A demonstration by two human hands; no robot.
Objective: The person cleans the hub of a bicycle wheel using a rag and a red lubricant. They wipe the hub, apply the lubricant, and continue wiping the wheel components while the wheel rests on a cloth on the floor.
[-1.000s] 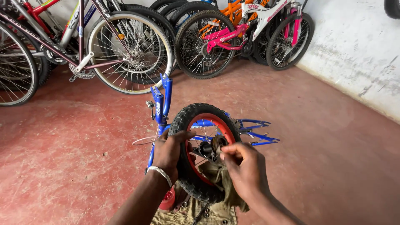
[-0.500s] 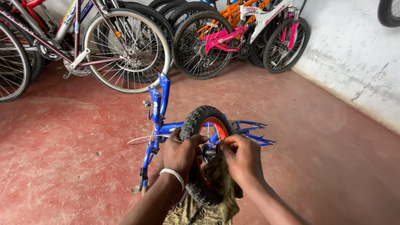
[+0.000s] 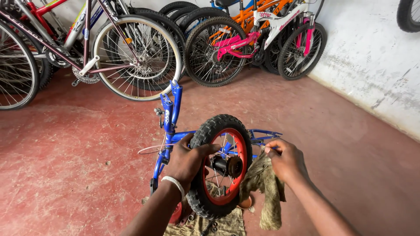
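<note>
My left hand grips the black tyre of a small bicycle wheel with a red rim, holding it upright in front of me. A dark hub sticks out of the wheel's middle. My right hand is to the right of the wheel, closed on a dirty olive rag that hangs down. Behind the wheel a small blue bicycle frame lies on the red floor.
Several full-size bicycles lean along the back wall, among them a pink and white one. A white wall runs along the right. A brown sack cloth with small parts lies under the wheel.
My right hand has drawn away from the hub to the right, taking the rag with it. The wheel now stands more upright, and its hub is uncovered.
</note>
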